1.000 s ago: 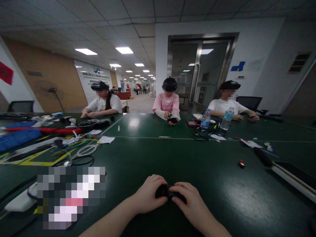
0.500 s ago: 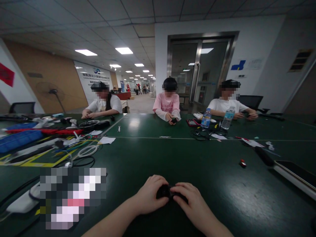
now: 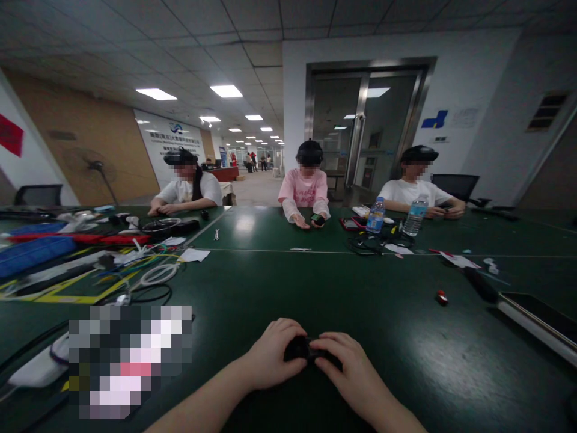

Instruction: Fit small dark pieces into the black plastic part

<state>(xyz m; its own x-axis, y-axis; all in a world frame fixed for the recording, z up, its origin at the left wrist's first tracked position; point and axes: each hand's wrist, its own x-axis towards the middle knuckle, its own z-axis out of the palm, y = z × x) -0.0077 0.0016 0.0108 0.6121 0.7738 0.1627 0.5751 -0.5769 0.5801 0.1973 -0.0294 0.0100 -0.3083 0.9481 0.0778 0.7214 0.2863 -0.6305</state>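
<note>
While the bare left hand (image 3: 276, 355) is wrapped around the left end of a small black object (image 3: 309, 350), probably plastic, the bare right hand (image 3: 350, 362) grips its right end, over the glossy dark-green tabletop (image 3: 252, 282). Handling seems under way, the object unreleased; hidden details leave what is done or remains unclear.

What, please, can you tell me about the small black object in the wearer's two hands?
The black object is dark all over, with a faint sheen in the middle; its material and finer parts cannot be made out. It lies roughly crosswise, low in the view and near the middle. The left hand grips its left part and the right hand its right, thumbs on the near side. Fingers hide much of its outline, and whether it touches the green table is unclear.
</note>
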